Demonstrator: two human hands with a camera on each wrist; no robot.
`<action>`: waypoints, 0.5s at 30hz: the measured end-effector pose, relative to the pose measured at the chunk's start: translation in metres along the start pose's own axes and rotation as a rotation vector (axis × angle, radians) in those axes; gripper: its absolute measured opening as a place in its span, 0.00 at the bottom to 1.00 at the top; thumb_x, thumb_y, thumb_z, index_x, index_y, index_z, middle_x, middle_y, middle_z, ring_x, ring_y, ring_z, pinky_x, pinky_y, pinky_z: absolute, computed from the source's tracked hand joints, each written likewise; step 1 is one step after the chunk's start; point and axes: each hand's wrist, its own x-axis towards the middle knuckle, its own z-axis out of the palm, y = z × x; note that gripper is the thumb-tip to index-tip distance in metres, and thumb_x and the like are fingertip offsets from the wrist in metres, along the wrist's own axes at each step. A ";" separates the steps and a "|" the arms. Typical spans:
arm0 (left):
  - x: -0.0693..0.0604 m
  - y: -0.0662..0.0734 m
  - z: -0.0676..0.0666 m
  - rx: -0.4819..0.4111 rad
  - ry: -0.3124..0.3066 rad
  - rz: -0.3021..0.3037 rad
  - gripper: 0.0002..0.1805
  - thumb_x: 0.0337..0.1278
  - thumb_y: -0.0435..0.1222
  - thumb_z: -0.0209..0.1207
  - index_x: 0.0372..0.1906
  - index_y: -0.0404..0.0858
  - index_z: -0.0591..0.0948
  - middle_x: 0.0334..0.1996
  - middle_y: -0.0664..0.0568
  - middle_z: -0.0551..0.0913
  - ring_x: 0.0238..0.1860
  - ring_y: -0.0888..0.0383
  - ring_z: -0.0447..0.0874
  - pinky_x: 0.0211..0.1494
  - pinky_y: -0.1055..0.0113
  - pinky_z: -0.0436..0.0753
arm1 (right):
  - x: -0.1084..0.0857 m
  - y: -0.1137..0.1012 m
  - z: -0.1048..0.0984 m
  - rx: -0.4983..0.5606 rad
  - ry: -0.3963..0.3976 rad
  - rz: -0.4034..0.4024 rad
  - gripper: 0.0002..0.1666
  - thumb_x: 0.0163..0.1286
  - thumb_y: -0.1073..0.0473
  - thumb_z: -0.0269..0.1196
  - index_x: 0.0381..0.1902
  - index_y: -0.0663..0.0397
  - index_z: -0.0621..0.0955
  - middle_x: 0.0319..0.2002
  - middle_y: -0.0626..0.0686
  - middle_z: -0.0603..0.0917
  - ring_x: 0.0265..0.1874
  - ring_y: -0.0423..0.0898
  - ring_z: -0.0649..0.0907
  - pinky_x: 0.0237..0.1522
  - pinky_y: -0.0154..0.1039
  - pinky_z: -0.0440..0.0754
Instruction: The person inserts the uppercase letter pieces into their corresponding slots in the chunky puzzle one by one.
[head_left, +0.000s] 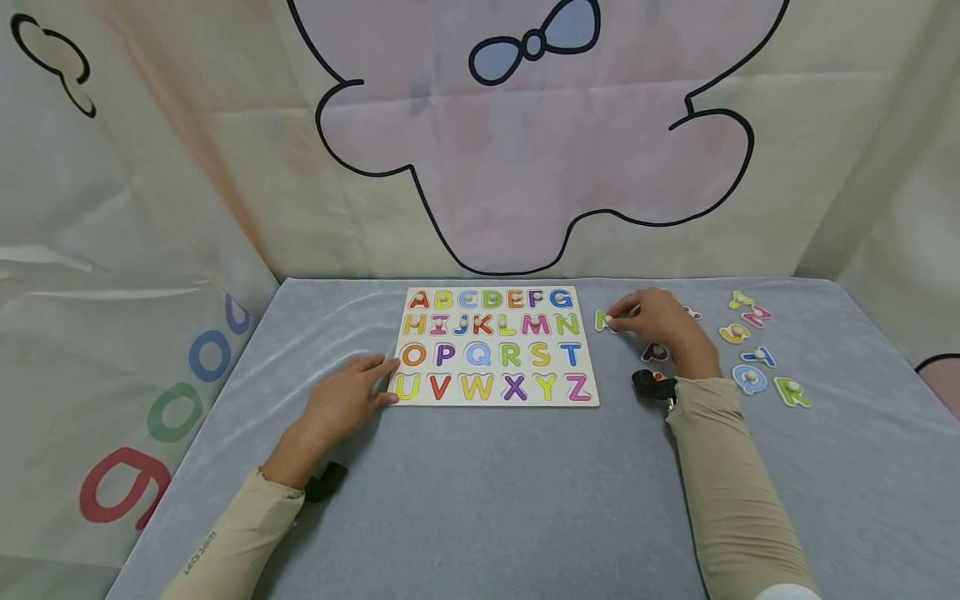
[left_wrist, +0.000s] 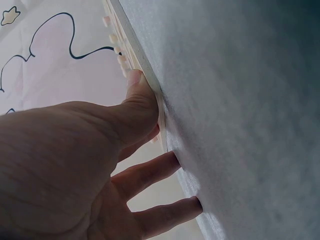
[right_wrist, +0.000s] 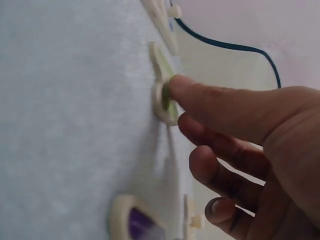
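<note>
A white alphabet puzzle board [head_left: 495,400] lies flat on the table. Knobbed letters fill its upper part, while the lower rows show flat letter shapes. My left hand [head_left: 341,404] rests at the board's left edge. In the left wrist view, its thumb [left_wrist: 142,102] touches the board's side and two extended fingers reach the cloth. To the right of the board, my right hand [head_left: 660,325] pinches a green letter N piece [head_left: 602,321] by its knob. The right wrist view shows this letter piece [right_wrist: 162,105] tilted between thumb and finger, its knob mostly hidden.
Loose letter pieces lie on the right, among them a blue Q [head_left: 750,379], a green R [head_left: 792,392], a yellow S [head_left: 734,333] and a blue T [head_left: 759,357]. A purple P [head_left: 654,352] is under the right forearm's side. Grey cloth [head_left: 510,500] covers the table; a printed curtain [head_left: 637,150] hangs behind.
</note>
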 end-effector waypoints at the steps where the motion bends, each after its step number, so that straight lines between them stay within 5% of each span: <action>1: 0.000 0.000 0.000 0.000 0.001 -0.001 0.32 0.63 0.47 0.64 0.70 0.45 0.73 0.69 0.40 0.73 0.69 0.41 0.70 0.60 0.42 0.77 | 0.000 -0.001 0.000 0.000 -0.002 0.000 0.17 0.68 0.52 0.67 0.50 0.55 0.87 0.49 0.58 0.87 0.46 0.54 0.79 0.45 0.47 0.76; 15: 0.001 -0.001 0.003 0.003 0.014 0.007 0.32 0.62 0.47 0.64 0.70 0.45 0.73 0.68 0.40 0.74 0.69 0.41 0.71 0.60 0.42 0.77 | 0.002 -0.002 0.002 -0.020 0.001 -0.011 0.17 0.69 0.52 0.66 0.50 0.56 0.87 0.50 0.59 0.87 0.45 0.54 0.80 0.45 0.48 0.77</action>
